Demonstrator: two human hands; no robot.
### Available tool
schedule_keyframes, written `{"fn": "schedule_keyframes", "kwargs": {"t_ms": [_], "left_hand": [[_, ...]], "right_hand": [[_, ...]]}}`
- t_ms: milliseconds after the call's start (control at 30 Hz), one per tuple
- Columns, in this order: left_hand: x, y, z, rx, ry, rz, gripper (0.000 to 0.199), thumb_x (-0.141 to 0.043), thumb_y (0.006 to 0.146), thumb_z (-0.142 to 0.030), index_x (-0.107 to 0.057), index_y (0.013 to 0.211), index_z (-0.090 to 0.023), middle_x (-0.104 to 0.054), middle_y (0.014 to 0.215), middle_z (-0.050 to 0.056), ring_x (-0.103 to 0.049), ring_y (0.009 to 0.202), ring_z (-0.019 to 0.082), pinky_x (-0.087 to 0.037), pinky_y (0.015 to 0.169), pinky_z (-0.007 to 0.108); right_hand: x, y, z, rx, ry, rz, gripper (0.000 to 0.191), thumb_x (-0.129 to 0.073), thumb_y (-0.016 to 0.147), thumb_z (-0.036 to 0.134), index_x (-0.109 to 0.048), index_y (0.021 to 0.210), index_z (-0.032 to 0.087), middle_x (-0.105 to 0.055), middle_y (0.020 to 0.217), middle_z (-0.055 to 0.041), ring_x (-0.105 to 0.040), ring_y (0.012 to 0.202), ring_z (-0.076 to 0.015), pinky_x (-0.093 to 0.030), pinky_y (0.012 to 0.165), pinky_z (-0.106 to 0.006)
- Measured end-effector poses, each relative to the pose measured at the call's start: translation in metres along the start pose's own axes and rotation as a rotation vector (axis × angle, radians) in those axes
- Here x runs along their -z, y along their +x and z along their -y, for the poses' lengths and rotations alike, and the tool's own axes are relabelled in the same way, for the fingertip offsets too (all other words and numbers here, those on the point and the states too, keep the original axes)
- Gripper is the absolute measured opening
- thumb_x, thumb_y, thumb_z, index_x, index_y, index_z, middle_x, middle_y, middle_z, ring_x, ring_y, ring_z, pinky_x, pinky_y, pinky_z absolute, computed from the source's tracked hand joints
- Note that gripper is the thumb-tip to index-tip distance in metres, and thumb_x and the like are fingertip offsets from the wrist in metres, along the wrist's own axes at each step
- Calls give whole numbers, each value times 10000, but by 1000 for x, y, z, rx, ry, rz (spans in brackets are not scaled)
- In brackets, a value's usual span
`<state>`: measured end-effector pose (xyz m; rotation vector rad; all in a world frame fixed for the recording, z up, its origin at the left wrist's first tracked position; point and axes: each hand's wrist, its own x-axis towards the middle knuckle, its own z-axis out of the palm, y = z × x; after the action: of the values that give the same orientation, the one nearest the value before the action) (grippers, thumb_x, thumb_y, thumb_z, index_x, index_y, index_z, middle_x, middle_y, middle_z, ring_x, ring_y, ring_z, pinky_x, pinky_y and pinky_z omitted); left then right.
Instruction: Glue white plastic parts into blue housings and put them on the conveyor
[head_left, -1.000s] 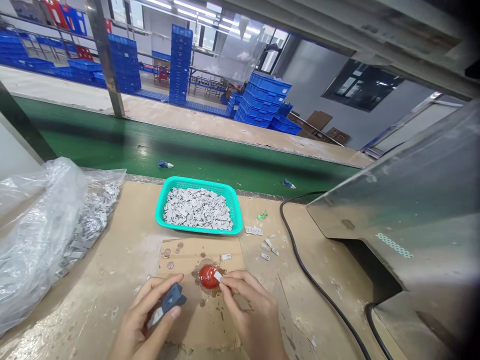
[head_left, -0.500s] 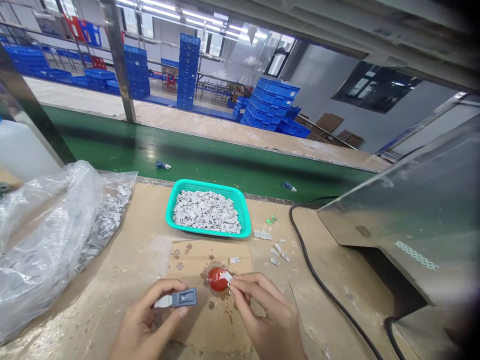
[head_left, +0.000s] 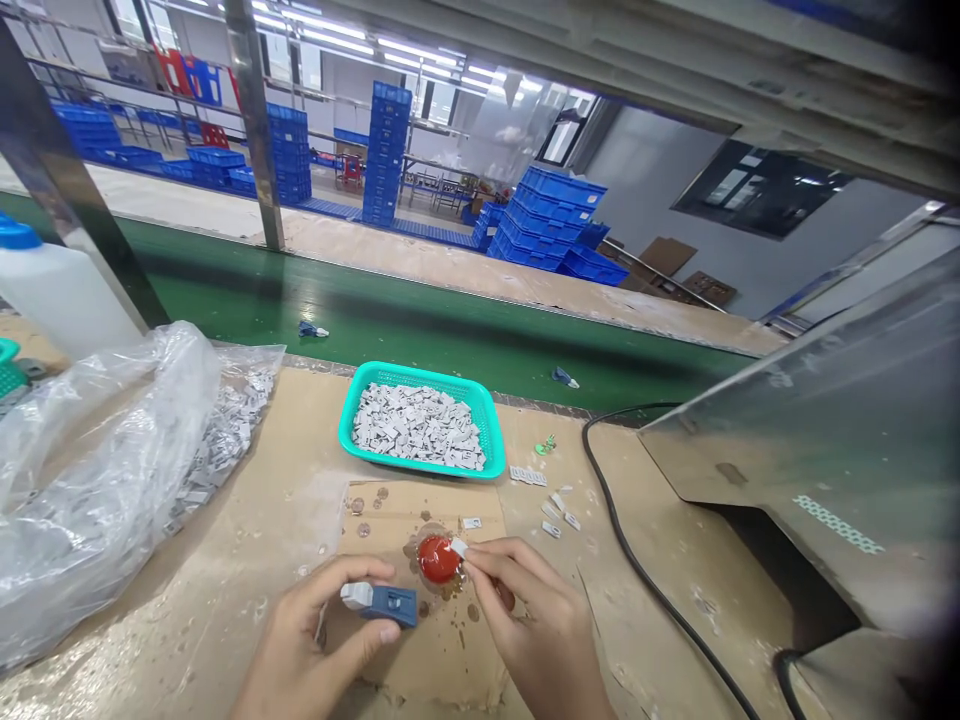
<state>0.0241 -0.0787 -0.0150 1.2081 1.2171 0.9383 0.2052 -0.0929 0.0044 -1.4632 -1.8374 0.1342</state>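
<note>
My left hand [head_left: 322, 635] grips a dark blue plastic part [head_left: 396, 604] with a pale grey end, held between thumb and fingers above the cardboard. Pinched in the fingertips of my right hand [head_left: 529, 610] is a small light grey plastic piece [head_left: 458, 547]. That piece is at the right edge of a glossy red round spot [head_left: 438, 559]; whether this is a shallow dish or a pool of liquid, I cannot tell. Wet-looking stains surround it on the cardboard sheet [head_left: 390, 655]. One loose grey piece [head_left: 472, 523] lies just beyond the red spot.
A turquoise basket [head_left: 346, 425] full of grey pieces stands behind the cardboard. More pieces lie in a plastic bag [head_left: 112, 470] at left. Several loose pieces [head_left: 551, 530] and a black cable [head_left: 626, 555] are at right. Two blue parts [head_left: 564, 378] rest on the green belt [head_left: 450, 345].
My left hand has moved slightly right with the blue part, which has turned a little. The grey piece in my right hand has shifted to the red spot's edge. The belt's parts have moved left.
</note>
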Motion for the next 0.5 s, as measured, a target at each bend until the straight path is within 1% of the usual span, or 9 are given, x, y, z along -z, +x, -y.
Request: {"fn": "schedule_keyframes", "kwargs": {"t_ms": [67,133,200,267,367,500], "left_hand": [[0,1,2,12,-23,36,245,-646,606,-239,-608,848,-238,-637,771,13,-570,776,180,-404,747,304],[0,2,6,5,-31,110,208,-636,629,-243,-592,831,-225,-627,761,11,-570,747,166,-415,717,286],[1,3,10,-6,-44,187,171,-624,649,-257,-578,808,-215,-622,775,15,-566,722,156,-424,678,270],[2,3,13,-10,-80,231,201,-621,659,-273,-554,841,-218,-620,785,14,-565,723,153,-425,668,264],[1,1,13,7,-129,200,257,-630,656,-275,-529,887,-227,-623,808,14,-562,756,156,-416,689,264],[-3,-3,7,38,-183,150,236,-651,625,-250,-556,838,-215,-622,746,9,-554,716,151,-410,652,254]], "right_hand": [[2,0,2,-3,7,-19,161,-476,777,112,-623,737,163,-602,670,-40,-574,586,-123,-507,531,-216],[7,-1,8,-25,33,-37,141,-496,770,113,-622,749,172,-610,711,-45,-584,636,-134,-511,551,-222],[11,-3,15,-46,108,8,128,-522,754,103,-622,774,180,-616,765,-51,-590,675,-140,-511,554,-218],[14,-5,22,-41,209,88,152,-537,734,77,-621,796,189,-617,782,-46,-593,680,-137,-513,560,-213],[12,-7,26,-31,310,123,201,-532,717,36,-619,806,194,-609,765,-30,-591,667,-125,-510,574,-209],[5,-9,26,-33,369,183,222,-513,714,20,-621,815,186,-598,775,-32,-585,655,-113,-500,579,-204]]}}
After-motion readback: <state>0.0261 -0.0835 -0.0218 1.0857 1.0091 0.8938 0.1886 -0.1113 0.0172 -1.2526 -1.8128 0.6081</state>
